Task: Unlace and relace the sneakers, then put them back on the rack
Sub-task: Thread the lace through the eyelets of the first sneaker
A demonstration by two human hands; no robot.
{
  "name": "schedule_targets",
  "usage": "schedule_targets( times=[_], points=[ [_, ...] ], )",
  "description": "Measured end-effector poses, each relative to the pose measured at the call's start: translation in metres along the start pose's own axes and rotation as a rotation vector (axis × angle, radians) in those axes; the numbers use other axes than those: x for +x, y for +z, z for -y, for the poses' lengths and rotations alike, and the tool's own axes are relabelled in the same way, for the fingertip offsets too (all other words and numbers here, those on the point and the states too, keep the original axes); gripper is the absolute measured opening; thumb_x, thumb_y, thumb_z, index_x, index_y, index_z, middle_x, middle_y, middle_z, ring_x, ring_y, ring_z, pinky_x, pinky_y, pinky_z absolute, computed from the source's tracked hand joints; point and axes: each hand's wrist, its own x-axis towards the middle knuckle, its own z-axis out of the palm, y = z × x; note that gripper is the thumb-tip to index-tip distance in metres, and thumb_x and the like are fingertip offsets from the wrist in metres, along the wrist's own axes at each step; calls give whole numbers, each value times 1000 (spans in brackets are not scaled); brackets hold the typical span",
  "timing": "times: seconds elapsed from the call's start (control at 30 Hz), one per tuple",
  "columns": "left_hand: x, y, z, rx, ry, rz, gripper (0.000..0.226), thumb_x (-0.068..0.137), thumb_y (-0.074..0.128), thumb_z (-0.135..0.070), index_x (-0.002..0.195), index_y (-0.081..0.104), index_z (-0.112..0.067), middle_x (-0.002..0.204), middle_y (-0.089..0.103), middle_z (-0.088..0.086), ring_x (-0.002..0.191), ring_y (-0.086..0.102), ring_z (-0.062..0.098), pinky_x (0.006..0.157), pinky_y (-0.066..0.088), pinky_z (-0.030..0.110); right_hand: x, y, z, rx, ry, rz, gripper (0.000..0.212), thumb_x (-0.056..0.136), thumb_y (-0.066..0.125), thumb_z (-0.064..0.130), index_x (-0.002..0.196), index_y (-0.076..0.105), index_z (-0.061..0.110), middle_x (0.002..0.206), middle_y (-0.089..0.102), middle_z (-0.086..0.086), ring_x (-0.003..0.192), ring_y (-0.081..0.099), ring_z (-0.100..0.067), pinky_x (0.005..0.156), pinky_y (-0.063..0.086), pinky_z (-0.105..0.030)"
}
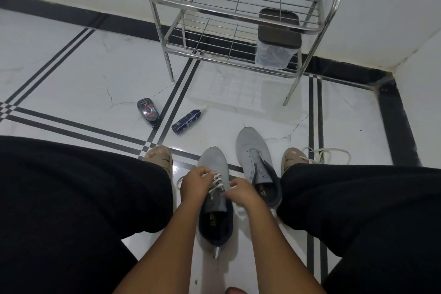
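- Your left hand (194,182) sits at lower centre of the frame, fingers curled tight and pinching the white lace (216,181) at the left side of the near sneaker (214,198).
- Your right hand (241,192) is just beside it on the same shoe's right side, fingers curled in on the lace over the tongue.
- Two grey sneakers stand on the floor between your legs: the near one partly laced, the far sneaker (256,162) just to its right with bare eyelets.
- One loose lace (327,154) lies on the floor at centre right, beside your right foot.
- One metal rack (238,7) with two wire shelves stands at upper centre; one lidded tub (274,48) rests on its lower shelf.
- One spray bottle (187,120) and one shoe-polish sponge (148,112) lie on the tiles, left of centre.
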Motion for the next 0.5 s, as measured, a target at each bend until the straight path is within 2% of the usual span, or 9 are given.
schedule_targets(
  times=[0.1, 0.17, 0.2, 0.27, 0.37, 0.5],
  points=[
    [-6, 6, 3, 87, 5, 35, 7, 85, 63, -29, 85, 70, -26, 91, 69, 0, 85, 62, 18, 67, 40, 24, -3, 17, -9, -28, 3, -18, 22, 87, 55, 15, 107, 64, 13, 112, 65, -9, 101, 59, -25, 75, 43, -24],
    [-8, 11, 6, 119, -12, 62, 11, 84, 62, -26, 78, 68, -32, 91, 70, 0, 84, 62, 18, 66, 43, 24, 0, 22, -14, 19, 11, -48, 20, 88, 49, 11, 101, 65, 10, 108, 66, -12, 101, 59, -28, 73, 42, -25],
    [-9, 13, 8, 136, -29, 74, 14, 83, 60, -25, 74, 66, -34, 90, 70, 0, 85, 62, 19, 69, 46, 25, 3, 23, -16, 53, 17, -50, 21, 87, 48, 8, 98, 66, 9, 105, 66, -13, 99, 60, -29, 74, 44, -26],
    [-11, 17, 10, 203, -58, 85, 14, 81, 58, -26, 71, 64, -34, 88, 71, -2, 88, 62, 20, 83, 49, 32, 11, 24, -20, 119, 37, -31, 22, 80, 50, 6, 91, 68, 9, 96, 67, -16, 95, 62, -33, 72, 49, -30],
    [-12, 21, 10, 300, -64, 58, 13, 79, 57, -26, 77, 67, -34, 90, 70, -5, 92, 60, 19, 94, 41, 34, 30, 32, -35, 194, 56, -5, 26, 67, 52, 9, 86, 70, 10, 89, 70, -17, 90, 66, -36, 70, 55, -39],
    [-14, 26, 11, 312, -55, 30, 17, 82, 57, -27, 89, 72, -33, 93, 70, -4, 95, 60, 19, 90, 33, 32, 28, 34, -36, 264, 68, -3, 31, 65, 51, 12, 87, 71, 16, 89, 71, -13, 88, 67, -33, 71, 56, -37]
  ],
)
